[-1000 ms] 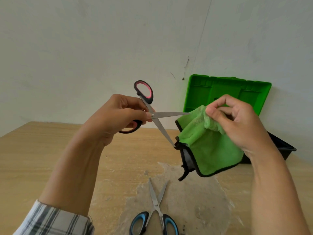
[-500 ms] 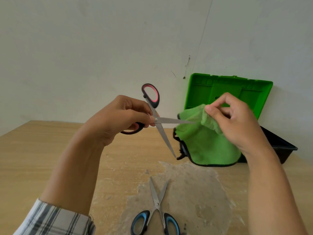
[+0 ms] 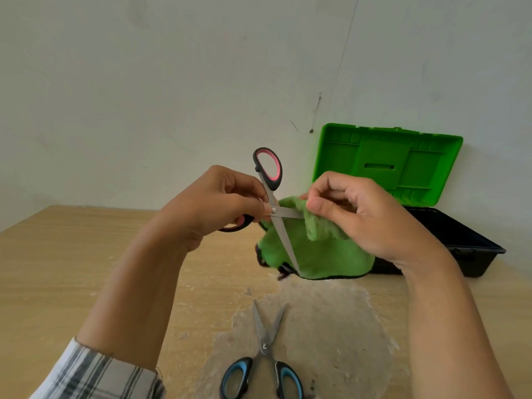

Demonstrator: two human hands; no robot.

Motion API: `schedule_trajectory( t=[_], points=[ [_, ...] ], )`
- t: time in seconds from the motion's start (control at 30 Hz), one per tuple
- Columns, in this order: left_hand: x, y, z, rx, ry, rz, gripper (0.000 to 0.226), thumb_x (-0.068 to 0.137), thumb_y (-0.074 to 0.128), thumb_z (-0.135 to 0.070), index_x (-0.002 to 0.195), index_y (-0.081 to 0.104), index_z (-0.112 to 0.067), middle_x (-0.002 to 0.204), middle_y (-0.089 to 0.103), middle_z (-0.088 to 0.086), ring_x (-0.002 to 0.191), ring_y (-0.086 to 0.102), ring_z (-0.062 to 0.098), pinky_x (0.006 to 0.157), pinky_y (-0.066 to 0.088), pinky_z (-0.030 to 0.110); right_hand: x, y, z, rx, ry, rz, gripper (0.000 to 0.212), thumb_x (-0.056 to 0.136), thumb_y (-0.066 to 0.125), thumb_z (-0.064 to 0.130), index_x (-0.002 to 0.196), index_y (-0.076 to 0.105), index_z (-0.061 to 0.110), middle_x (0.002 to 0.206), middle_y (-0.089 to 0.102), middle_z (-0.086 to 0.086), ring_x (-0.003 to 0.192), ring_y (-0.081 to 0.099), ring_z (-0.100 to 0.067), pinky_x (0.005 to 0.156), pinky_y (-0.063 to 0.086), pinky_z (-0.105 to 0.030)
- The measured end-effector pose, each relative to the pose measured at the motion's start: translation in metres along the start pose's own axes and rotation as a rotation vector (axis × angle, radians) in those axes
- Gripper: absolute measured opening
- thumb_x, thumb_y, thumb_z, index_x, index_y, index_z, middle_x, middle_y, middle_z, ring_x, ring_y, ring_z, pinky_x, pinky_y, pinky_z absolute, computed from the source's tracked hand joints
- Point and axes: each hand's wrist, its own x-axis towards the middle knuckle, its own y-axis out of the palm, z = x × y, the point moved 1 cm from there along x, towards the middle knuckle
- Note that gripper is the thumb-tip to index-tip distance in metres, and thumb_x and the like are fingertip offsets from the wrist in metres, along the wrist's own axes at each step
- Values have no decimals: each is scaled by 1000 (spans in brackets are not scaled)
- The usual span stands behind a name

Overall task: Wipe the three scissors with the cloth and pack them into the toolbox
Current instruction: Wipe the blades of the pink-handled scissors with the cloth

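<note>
Head view: cloth slides along an open scissor blade towards the pivot

Nearest the viewer, a pair of blue-handled steel scissors [image 3: 265, 347] lies open on a pale worn patch of the light wooden table [image 3: 72, 269], untouched and apparently not yet wiped.

Above it, both hands are raised. The left hand [image 3: 218, 203], with a checked sleeve [image 3: 95, 375] at the wrist, grips the pink-and-black-handled steel scissors [image 3: 273, 210] at the pivot and lower handle. Its blades are spread: one points right, the other points down towards the viewer. The right hand [image 3: 365, 214] pinches a fold of the fluffy green cloth with black trim [image 3: 325, 254] around the right-pointing blade; the rest of the cloth hangs below.

A second ago that pinch sat near the blade's tip. Now it is just beside the pivot, and the hands are closer together. This looks like one wiping stroke finished on that blade; the other blade probably comes next.

Further back on the right stands the black plastic toolbox [image 3: 475, 256], its bright green lid [image 3: 385, 165] open against the wall. Its inside is hidden, and no third pair of scissors is in sight.
</note>
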Motion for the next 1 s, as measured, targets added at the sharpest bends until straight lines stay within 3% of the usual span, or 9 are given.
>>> schedule_trajectory(
  t=[0.2,0.3,0.4,0.47,0.57,0.7,0.77,0.9,1.0],
  points=[
    [0,-1,-2,-17,14,-17,7,81,72,-5,74,74,-8,64,69,5,63,58,13,61,43,22,3,7,1,13,7,-33,22,79,81,30,90,64,23,87,78,10,80,71,-14,81,56,-35],
    [0,-1,-2,-34,18,-24,4,81,72,-5,78,74,-5,65,70,5,65,57,14,60,43,21,5,13,2,-50,-7,-90,18,86,76,34,96,63,28,86,78,14,74,69,-18,75,54,-36],
    [0,0,-2,-44,19,-22,5,83,71,-6,79,73,-3,59,67,1,64,53,15,55,40,17,7,18,2,-24,-35,-142,9,95,67,30,97,61,24,70,74,11,54,50,-33,55,44,-38],
    [0,0,-1,-47,22,-36,5,83,71,-5,79,73,-3,57,66,-1,62,52,15,55,40,17,7,17,1,-7,-24,-137,12,95,67,31,100,59,24,66,72,14,51,43,-30,52,37,-34],
    [1,0,-1,-56,27,-50,3,82,71,-4,81,73,-3,56,67,-2,60,53,14,57,41,20,5,14,1,26,-2,-96,19,89,72,31,102,59,27,78,77,11,61,64,-21,64,53,-35],
    [1,3,-2,-54,24,-20,4,84,71,-5,85,74,-2,56,66,-3,52,48,9,51,39,15,3,8,-3,3,8,-112,19,92,70,31,104,57,24,67,72,12,48,41,-9,53,36,-23],
    [0,1,-2,-50,22,-21,4,84,71,-6,84,74,-4,57,67,-3,52,51,8,52,41,14,-1,2,-3,31,36,-111,21,91,70,27,106,57,21,64,72,8,44,43,-3,51,35,-15],
    [-3,-4,-3,-55,27,-28,2,82,73,-7,82,74,-8,66,73,1,63,63,9,63,49,19,-8,-12,-7,24,86,-84,27,84,70,38,104,60,23,78,78,2,55,59,-14,60,47,-23],
    [-4,-4,-3,-59,19,-32,1,81,74,-7,81,74,-8,67,74,3,67,65,13,70,51,26,-11,-18,-15,-42,118,-126,19,87,70,35,96,65,19,67,73,15,48,53,1,57,39,-12]
  ],
)
